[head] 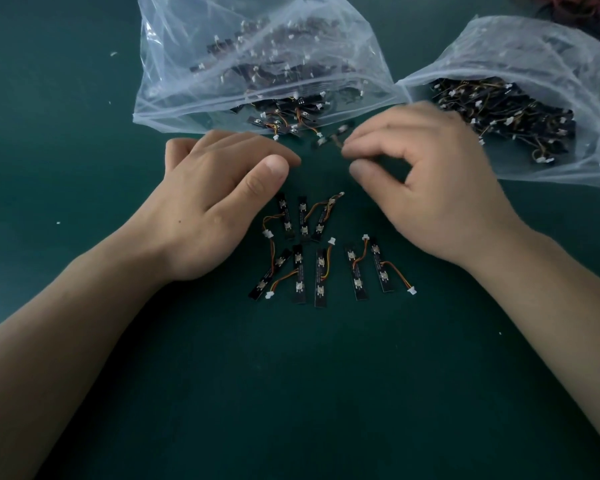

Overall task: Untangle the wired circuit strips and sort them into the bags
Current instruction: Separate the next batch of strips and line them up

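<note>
Although motion blur softens the fingertips, the head view shows the right hand (430, 188) with its fingers curled and, as far as can be judged, pinching the wire end of one circuit strip (328, 138). This held strip sits just off those fingertips on their left, in the gap between the two hands and directly in front of the mouth of the left bag (257, 64). Its long axis runs roughly across the view, tilted up slightly toward the right. The left hand (222, 195) rests on the worktop (84, 133) with fingers relaxed and together, grasping nothing; its fingertips are near the held strip but apart from it. The right bag (534, 98) lies behind and right of the right hand, its mouth also open and full of strips. Assessment: the left bag is the nearer destination, while the right bag calls for a swing back across the right wrist. Two rough rows of laid-out strips (309, 258) lie between the wrists, mostly pointing away from the person, some with wires overlapping. A heap of reddish wires (586, 15) lies at the far right corner. Printing on the strips is too small to read; no brand or label is legible.
</note>
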Available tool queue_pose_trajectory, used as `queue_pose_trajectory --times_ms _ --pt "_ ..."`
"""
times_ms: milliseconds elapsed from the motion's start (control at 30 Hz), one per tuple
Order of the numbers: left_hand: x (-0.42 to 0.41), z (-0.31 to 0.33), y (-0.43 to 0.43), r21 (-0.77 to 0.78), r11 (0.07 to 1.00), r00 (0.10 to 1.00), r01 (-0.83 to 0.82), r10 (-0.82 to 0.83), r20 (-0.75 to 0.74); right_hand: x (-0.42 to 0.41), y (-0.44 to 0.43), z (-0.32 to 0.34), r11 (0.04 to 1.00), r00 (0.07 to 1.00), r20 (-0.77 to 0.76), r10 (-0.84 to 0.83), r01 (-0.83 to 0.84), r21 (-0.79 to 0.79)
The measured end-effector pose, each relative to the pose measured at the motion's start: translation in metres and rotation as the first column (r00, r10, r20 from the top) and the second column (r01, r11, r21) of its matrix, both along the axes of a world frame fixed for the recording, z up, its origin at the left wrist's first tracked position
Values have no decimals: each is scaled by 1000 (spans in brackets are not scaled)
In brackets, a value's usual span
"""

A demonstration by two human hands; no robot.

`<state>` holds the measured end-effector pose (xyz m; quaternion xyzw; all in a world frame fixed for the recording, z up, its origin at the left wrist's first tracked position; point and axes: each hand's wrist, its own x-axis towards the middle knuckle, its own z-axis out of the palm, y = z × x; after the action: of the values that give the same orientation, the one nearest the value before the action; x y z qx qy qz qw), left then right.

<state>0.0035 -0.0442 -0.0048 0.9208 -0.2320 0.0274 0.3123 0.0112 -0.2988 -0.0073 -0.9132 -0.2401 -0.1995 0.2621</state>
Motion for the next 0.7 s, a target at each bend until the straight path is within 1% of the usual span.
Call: queue_pose_trajectory --times_ms 67,100,167,267,333,400,467,533,633,700 --pt "0 0 1 -1 1000 1000 1 -1 -7 -2 -10 3 994 996 77 -47 39 101" --pt "0 0 1 -2 1000 1000 4 -4 -9 -4 -16 4 989 995 73 -70 59 137" --pt "-1 0 2 -7 1000 1000 9 -9 -14 -9 -30 6 983 995 4 -97 95 155" --pt "-1 2 2 -4 1000 1000 17 -17 -20 -14 -46 10 996 990 -109 -89 91 19" --pt "-2 3 1 2 1000 999 21 -21 -24 -13 -49 14 996 984 -152 -87 82 -43" --pt "-2 4 1 2 1000 999 25 -25 -31 -11 -43 15 996 986 -143 -90 86 -34" --pt "-2 5 1 -8 1000 999 27 -27 -46 -10 -32 12 994 991 -89 -104 100 -51" --pt "-1 7 1 -27 999 997 37 -38 -74 -9 -21 8 982 989 -50 -137 129 -136" --pt "-1 8 2 -57 998 993 39 -45 -111 -4 -13 0 948 979 -65 -193 169 -271" --pt "-1 8 2 -57 998 993 30 -36 -113 0 -13 -1 938 972 -65 -226 199 -285"
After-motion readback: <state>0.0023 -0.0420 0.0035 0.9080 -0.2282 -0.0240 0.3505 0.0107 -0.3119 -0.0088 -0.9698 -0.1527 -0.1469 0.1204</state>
